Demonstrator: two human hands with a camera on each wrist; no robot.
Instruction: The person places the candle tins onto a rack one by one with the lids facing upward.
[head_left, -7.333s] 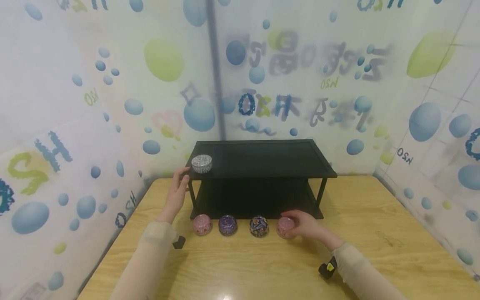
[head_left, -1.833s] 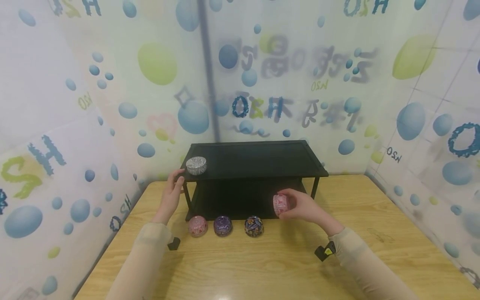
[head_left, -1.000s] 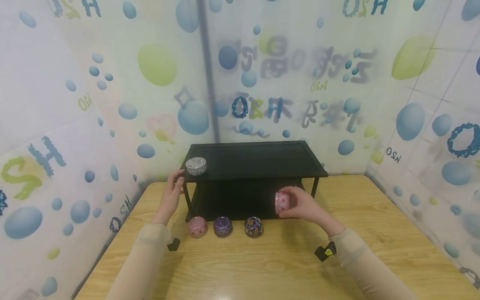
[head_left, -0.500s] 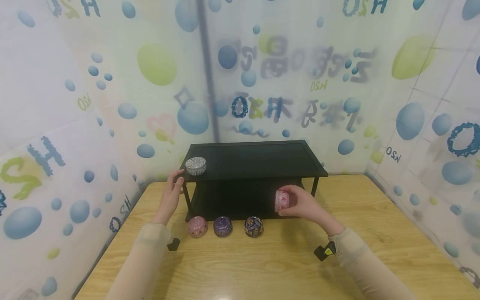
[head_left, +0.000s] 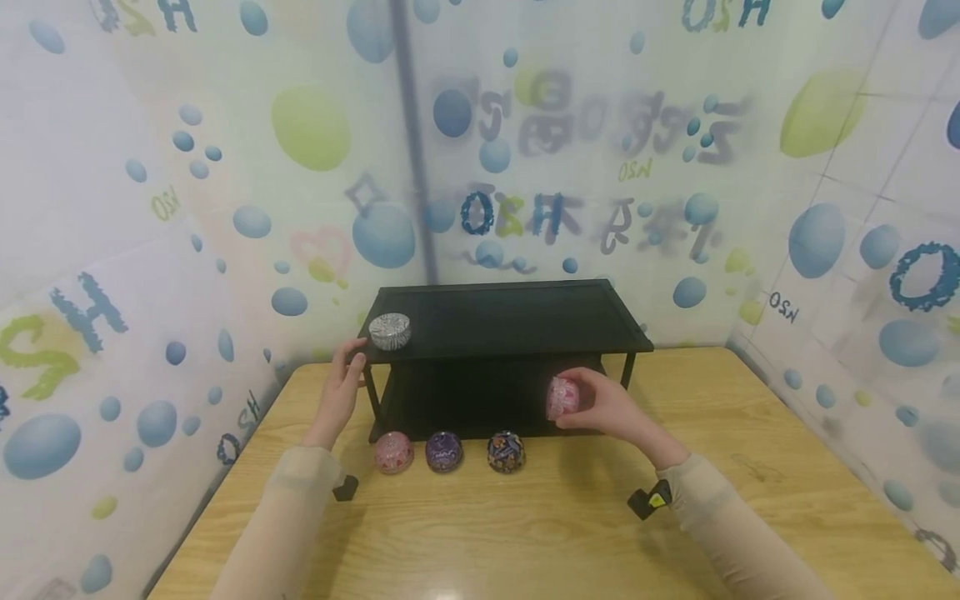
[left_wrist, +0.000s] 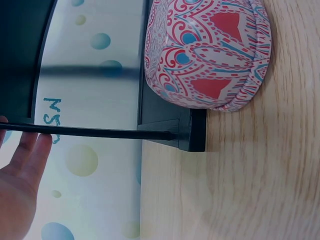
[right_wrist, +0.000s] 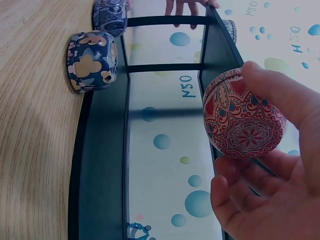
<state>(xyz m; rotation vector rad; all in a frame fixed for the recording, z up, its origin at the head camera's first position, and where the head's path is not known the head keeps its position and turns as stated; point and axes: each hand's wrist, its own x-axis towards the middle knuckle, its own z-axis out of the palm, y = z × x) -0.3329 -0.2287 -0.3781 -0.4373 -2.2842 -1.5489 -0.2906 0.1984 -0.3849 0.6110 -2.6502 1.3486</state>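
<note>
My right hand (head_left: 611, 408) holds a pink patterned round tin (head_left: 562, 398) between thumb and fingers, in front of the lower level of a black two-tier rack (head_left: 510, 321). In the right wrist view the tin (right_wrist: 245, 117) is tilted, its round patterned face toward the camera. My left hand (head_left: 341, 387) grips the rack's front left corner; in the left wrist view its fingers (left_wrist: 35, 155) reach behind the thin black post. Beside that hand a black-and-white tin (head_left: 390, 331) stands on the top tier.
In front of the rack, a second pink tin (head_left: 393, 452), a purple tin (head_left: 444, 452) and a dark floral tin (head_left: 506, 452) stand in a row on the wooden table (head_left: 480, 533). A patterned curtain (head_left: 307, 225) hangs close behind the rack.
My right hand has lifted the pink tin from the right end of the row, up toward the rack, tilting it; lately it rises slightly. My left hand stays at the corner.
</note>
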